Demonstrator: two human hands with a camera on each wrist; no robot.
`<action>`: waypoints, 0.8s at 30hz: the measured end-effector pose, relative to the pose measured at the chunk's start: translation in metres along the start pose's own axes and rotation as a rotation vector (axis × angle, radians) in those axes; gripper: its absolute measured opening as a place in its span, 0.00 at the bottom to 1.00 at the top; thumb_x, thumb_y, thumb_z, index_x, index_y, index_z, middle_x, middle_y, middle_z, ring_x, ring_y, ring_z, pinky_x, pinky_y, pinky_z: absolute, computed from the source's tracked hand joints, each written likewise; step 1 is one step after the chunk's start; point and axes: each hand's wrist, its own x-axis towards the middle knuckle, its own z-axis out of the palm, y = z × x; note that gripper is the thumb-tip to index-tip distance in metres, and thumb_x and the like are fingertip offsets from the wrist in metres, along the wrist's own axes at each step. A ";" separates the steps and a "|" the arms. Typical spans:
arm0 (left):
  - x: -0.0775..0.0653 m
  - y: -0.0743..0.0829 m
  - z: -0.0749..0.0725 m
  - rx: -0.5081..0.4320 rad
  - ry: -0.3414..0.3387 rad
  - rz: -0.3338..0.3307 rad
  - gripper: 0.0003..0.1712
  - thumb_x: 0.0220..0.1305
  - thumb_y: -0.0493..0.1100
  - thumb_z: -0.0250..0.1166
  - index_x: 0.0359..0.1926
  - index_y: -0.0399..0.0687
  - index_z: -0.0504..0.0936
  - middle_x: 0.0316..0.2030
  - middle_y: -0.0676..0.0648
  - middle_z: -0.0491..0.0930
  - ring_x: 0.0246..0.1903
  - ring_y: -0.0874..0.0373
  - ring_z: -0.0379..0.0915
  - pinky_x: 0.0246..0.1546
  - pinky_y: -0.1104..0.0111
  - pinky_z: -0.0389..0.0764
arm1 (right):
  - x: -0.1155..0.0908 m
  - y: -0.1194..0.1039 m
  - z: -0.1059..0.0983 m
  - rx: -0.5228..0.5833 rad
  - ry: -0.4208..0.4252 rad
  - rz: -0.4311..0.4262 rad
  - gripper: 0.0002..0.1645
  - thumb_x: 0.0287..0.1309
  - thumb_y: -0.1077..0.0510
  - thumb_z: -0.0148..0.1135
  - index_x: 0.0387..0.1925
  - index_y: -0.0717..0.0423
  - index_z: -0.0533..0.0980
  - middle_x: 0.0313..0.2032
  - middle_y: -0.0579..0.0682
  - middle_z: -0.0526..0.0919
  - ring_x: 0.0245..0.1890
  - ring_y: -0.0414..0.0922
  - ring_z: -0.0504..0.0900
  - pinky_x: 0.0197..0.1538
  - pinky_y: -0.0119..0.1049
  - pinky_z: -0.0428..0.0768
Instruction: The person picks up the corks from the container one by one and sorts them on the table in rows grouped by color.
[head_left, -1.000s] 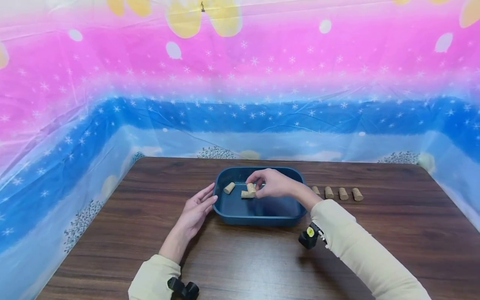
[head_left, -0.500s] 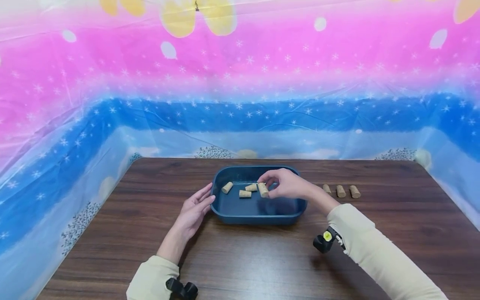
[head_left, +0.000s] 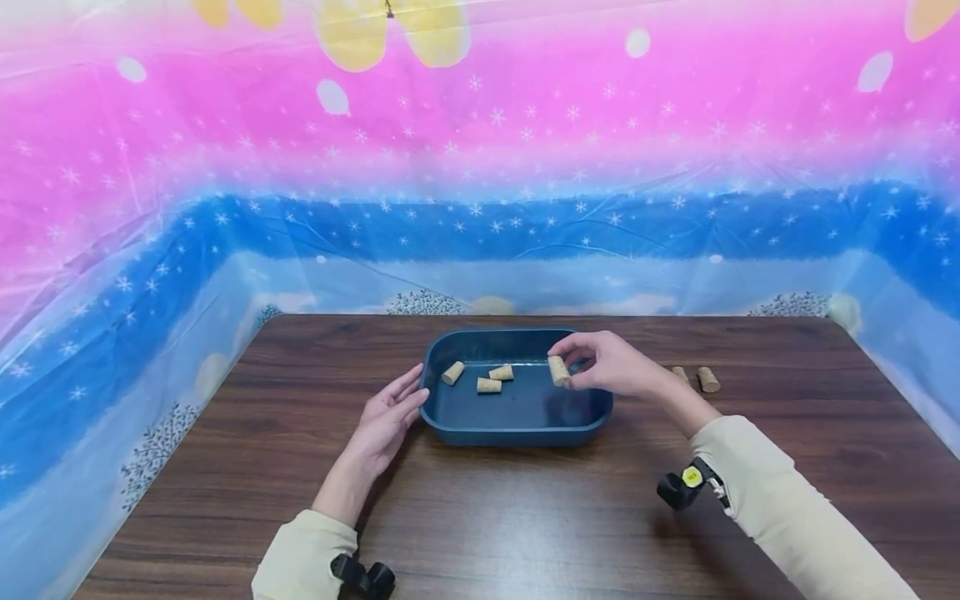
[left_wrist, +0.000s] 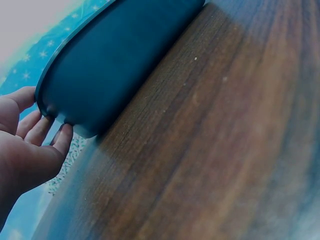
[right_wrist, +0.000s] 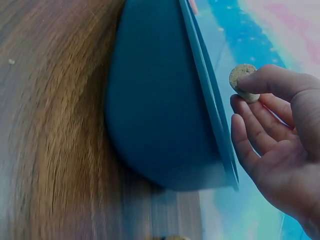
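Note:
My right hand (head_left: 611, 367) pinches a cork (head_left: 558, 371) between thumb and fingers above the right part of a dark blue tray (head_left: 517, 437). In the right wrist view, that cork's round end shows under the thumb, beyond the tray rim. Three more corks lie inside the tray toward its left: one cork (head_left: 453, 372) tilted near the left wall, another cork (head_left: 501, 373) and a cork (head_left: 489, 386) close together. My left hand (head_left: 388, 421) touches the tray's left end with fairly straight fingers; its fingertips (left_wrist: 64, 134) meet the outer wall in the left wrist view.
Right of the tray, a cork (head_left: 708, 380) stands on the wooden table (head_left: 480, 508), beside another cork (head_left: 679, 375) partly covered by my right wrist. Patterned pink and blue cloth (head_left: 480, 233) hangs around the table's back and sides.
My right hand has moved right across the tray with the pinched cork, away from the three corks at left. Its arm now covers more of the corks on the table. The left hand stays put.

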 end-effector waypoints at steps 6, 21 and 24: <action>0.000 0.000 0.000 0.007 -0.004 0.000 0.31 0.71 0.35 0.56 0.72 0.41 0.61 0.70 0.42 0.60 0.68 0.51 0.57 0.64 0.62 0.64 | -0.016 0.012 -0.011 0.003 0.048 0.023 0.24 0.54 0.66 0.66 0.55 0.62 0.75 0.42 0.55 0.82 0.45 0.52 0.80 0.40 0.41 0.81; 0.002 -0.003 -0.001 -0.010 -0.006 0.021 0.31 0.70 0.33 0.56 0.71 0.40 0.60 0.70 0.41 0.60 0.67 0.53 0.58 0.62 0.64 0.66 | -0.047 0.039 -0.025 0.032 0.163 0.080 0.26 0.49 0.65 0.71 0.52 0.63 0.77 0.39 0.54 0.82 0.42 0.50 0.79 0.43 0.39 0.78; 0.001 -0.002 -0.001 -0.010 -0.001 0.020 0.31 0.70 0.33 0.57 0.71 0.40 0.61 0.70 0.41 0.61 0.67 0.53 0.58 0.62 0.64 0.66 | -0.052 0.041 -0.027 0.037 0.159 0.084 0.26 0.49 0.65 0.72 0.52 0.64 0.76 0.38 0.54 0.82 0.42 0.49 0.79 0.43 0.37 0.79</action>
